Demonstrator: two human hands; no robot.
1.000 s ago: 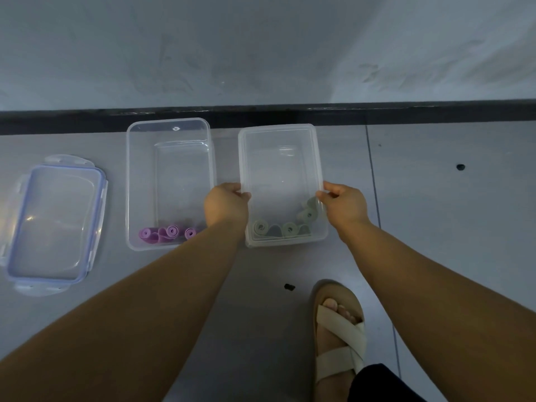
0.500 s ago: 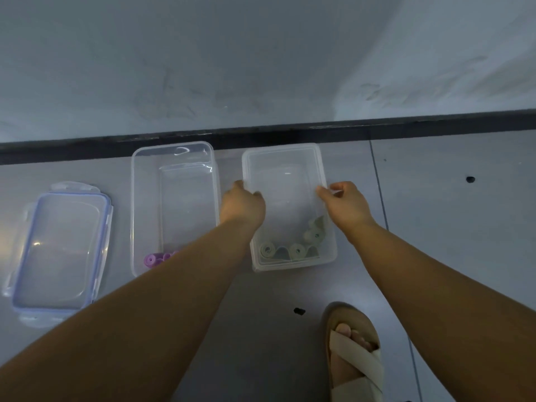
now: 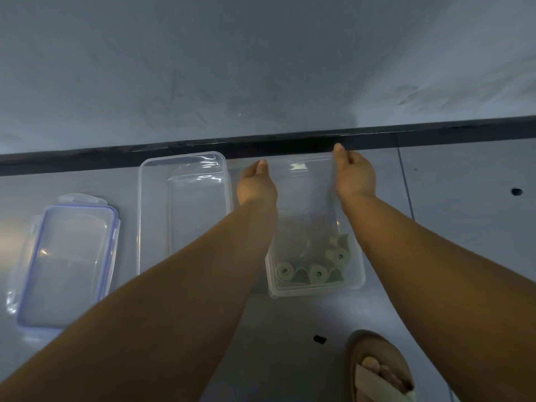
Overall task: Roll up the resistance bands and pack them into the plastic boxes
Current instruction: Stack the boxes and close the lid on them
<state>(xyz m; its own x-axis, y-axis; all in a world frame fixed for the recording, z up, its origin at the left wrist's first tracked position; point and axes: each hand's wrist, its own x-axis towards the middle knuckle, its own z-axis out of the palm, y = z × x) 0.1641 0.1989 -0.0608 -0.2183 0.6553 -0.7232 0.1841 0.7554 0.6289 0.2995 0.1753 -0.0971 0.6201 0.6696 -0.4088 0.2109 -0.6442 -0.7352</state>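
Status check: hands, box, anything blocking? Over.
Left hand, right hand grip right box at far end. Green rolled bands inside, near end. Lid lies apart, left.

On the floor [image 3: 464,227] we locate the left box [image 3: 140,221], with the lid [image 3: 68,265] at its 9 o'clock and the right box [image 3: 304,198] at its 3 o'clock. The rolled bands [image 3: 317,272] lie in the right box (6 o'clock end). The left hand [image 3: 256,184] and right hand [image 3: 355,175] hold its 11 and 1 o'clock corners.

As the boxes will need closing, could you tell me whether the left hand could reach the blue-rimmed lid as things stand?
Probably yes: the lid lies uncovered on the floor, but the left hand, holding the right box, must cross the open left box.
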